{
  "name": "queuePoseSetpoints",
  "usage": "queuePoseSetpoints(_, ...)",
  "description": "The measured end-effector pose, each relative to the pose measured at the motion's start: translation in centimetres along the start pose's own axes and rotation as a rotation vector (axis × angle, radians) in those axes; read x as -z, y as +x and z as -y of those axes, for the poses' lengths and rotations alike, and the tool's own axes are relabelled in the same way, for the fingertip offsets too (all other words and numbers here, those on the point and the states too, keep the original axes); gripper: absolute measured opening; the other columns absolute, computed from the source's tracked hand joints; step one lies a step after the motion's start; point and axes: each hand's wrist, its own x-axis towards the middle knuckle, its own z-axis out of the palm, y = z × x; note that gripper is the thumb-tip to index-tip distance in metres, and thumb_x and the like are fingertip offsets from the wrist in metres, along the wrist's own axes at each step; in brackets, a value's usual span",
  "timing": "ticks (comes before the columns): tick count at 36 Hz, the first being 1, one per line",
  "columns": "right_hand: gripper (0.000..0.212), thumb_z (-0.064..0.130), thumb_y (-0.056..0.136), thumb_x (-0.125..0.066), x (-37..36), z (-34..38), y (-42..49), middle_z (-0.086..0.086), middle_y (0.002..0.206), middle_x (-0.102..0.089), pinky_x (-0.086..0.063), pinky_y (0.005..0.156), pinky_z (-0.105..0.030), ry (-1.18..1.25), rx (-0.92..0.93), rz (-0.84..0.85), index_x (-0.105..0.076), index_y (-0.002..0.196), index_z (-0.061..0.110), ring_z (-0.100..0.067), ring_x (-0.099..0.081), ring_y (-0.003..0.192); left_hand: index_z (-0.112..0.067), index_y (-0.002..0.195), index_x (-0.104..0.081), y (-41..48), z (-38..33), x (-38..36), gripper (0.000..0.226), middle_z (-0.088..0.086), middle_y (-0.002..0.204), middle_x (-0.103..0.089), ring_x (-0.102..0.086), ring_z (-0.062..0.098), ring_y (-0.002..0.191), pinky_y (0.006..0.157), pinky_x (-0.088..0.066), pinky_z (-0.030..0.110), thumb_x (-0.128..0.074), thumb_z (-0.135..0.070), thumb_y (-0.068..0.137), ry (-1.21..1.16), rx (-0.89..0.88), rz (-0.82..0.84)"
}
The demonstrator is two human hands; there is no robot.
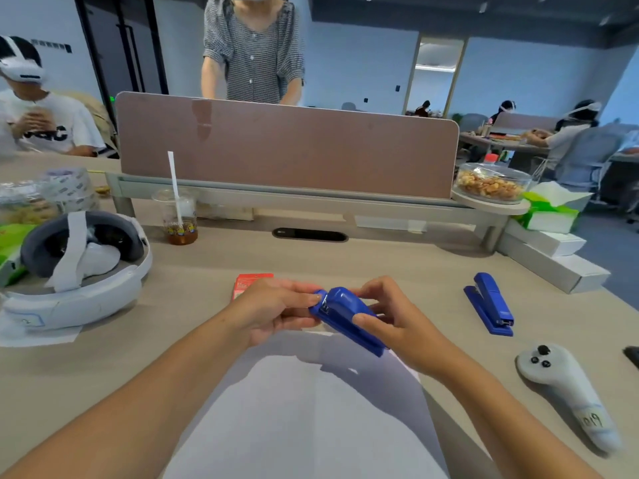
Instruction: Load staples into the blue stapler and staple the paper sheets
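Note:
A blue stapler (345,314) is held above the desk in both hands, its front end pointing away and to the left. My right hand (397,316) wraps its body from the right, thumb on top. My left hand (276,311) pinches the front tip, where metal shows. White paper sheets (311,409) lie on the desk beneath my forearms. A red staple box (247,283) peeks out behind my left hand. Whether staples are inside the stapler is hidden.
A second blue stapler (489,304) lies to the right. A white controller (567,388) rests at the near right. A white headset (76,271) sits at left, a plastic cup (178,216) with a straw behind it. A brown divider panel (287,146) closes the desk's far side.

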Motion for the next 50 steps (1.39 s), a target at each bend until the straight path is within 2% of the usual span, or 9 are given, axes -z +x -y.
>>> queuePoseSetpoints(3, 0.05, 0.052, 0.081, -0.068, 2.4, 0.3, -0.7, 0.008, 0.114, -0.067, -0.057, 0.08, -0.031, 0.013, -0.068, 0.032, -0.049, 0.125, 0.036, -0.011, -0.069, 0.095, -0.002, 0.099, -0.073, 0.3, -0.3, -1.9, 0.017, 0.021, 0.097, -0.076, -0.075, 0.025, 0.077, 0.069, -0.063, 0.029, -0.066, 0.008, 0.087, -0.045, -0.027, 0.064)
queuePoseSetpoints(7, 0.035, 0.043, 0.084, -0.07, 5.1, 0.8, -2.0, 0.004, 0.101, -0.073, -0.057, 0.075, -0.023, 0.02, -0.122, 0.046, -0.064, 0.116, 0.031, -0.011, -0.071, 0.087, -0.004, 0.095, -0.074, 0.8, -0.6, -4.9, 0.017, 0.017, 0.092, -0.076, -0.074, 0.025, 0.076, 0.069, -0.063, 0.028, -0.068, 0.008, 0.085, 0.007, -0.074, 0.12)
queuePoseSetpoints(16, 0.046, 0.048, 0.071, -0.076, 6.8, -1.9, -5.4, -0.002, 0.099, -0.074, -0.055, 0.09, -0.045, 0.117, -0.216, -0.043, -0.067, 0.109, 0.024, -0.029, -0.069, 0.095, 0.002, 0.107, -0.07, 2.2, 1.0, -9.6, 0.019, 0.017, 0.097, -0.076, -0.074, 0.021, 0.078, 0.072, -0.063, 0.025, -0.068, 0.0, 0.089, 0.057, -0.099, 0.173)
queuePoseSetpoints(22, 0.038, 0.042, 0.075, -0.079, 7.1, -3.4, -6.6, 0.01, 0.099, -0.072, -0.059, 0.076, -0.031, -0.027, -0.254, -0.188, -0.063, 0.108, 0.031, -0.009, -0.07, 0.081, -0.013, 0.129, -0.061, 4.8, 3.5, -9.4, 0.054, -0.002, 0.121, -0.063, -0.06, 0.008, 0.103, 0.07, -0.044, 0.005, -0.082, -0.018, 0.08, 0.835, -0.162, 0.203)
queuePoseSetpoints(25, 0.042, 0.044, 0.074, -0.078, 7.3, -3.6, -6.8, 0.016, 0.102, -0.069, -0.051, 0.069, -0.017, -0.114, -0.248, -0.234, -0.06, 0.111, 0.034, 0.0, -0.067, 0.079, -0.024, 0.135, -0.053, 5.8, 4.1, -9.4, 0.079, -0.007, 0.13, -0.054, -0.051, 0.013, 0.118, 0.095, -0.047, 0.025, -0.089, -0.036, 0.065, 1.225, -0.175, 0.208)
queuePoseSetpoints(28, 0.042, 0.044, 0.075, -0.077, 7.4, -4.0, -6.9, 0.019, 0.102, -0.067, -0.047, 0.066, -0.014, -0.149, -0.241, -0.254, -0.059, 0.112, 0.036, 0.0, -0.066, 0.082, -0.026, 0.133, -0.052, 6.4, 3.7, -9.8, 0.084, -0.008, 0.13, -0.053, -0.052, 0.016, 0.116, 0.099, -0.048, 0.035, -0.092, -0.037, 0.059, 1.297, -0.154, 0.192)
queuePoseSetpoints(35, 0.045, 0.046, 0.077, -0.074, 7.3, -4.3, -6.8, 0.022, 0.106, -0.063, -0.045, 0.069, -0.015, -0.188, -0.243, -0.276, -0.056, 0.118, 0.038, -0.002, -0.064, 0.09, -0.032, 0.116, -0.059, 6.3, 3.0, -10.1, 0.065, -0.016, 0.09, -0.05, -0.057, 0.016, 0.092, 0.076, -0.047, 0.031, -0.093, -0.027, 0.061, 1.236, -0.089, 0.201)
queuePoseSetpoints(44, 0.047, 0.046, 0.076, -0.075, 7.2, -4.8, -6.4, 0.021, 0.107, -0.063, -0.048, 0.072, -0.016, -0.191, -0.234, -0.285, -0.055, 0.117, 0.038, -0.003, -0.065, 0.092, -0.023, 0.091, -0.067, 6.5, 3.3, -9.9, 0.032, -0.005, 0.091, -0.068, -0.062, 0.018, 0.085, 0.079, -0.054, 0.037, -0.087, -0.031, 0.067, 1.304, -0.119, 0.195)
queuePoseSetpoints(50, 0.048, 0.044, 0.077, -0.075, 7.1, -4.6, -6.1, 0.019, 0.109, -0.063, -0.05, 0.071, -0.017, -0.185, -0.222, -0.25, -0.055, 0.12, 0.036, -0.006, -0.066, 0.092, -0.021, 0.079, -0.072, 5.6, 3.8, -7.8, 0.005, -0.002, 0.076, -0.069, -0.057, 0.005, 0.066, 0.065, -0.047, 0.025, -0.07, -0.026, 0.081, 1.042, -0.304, 0.12)
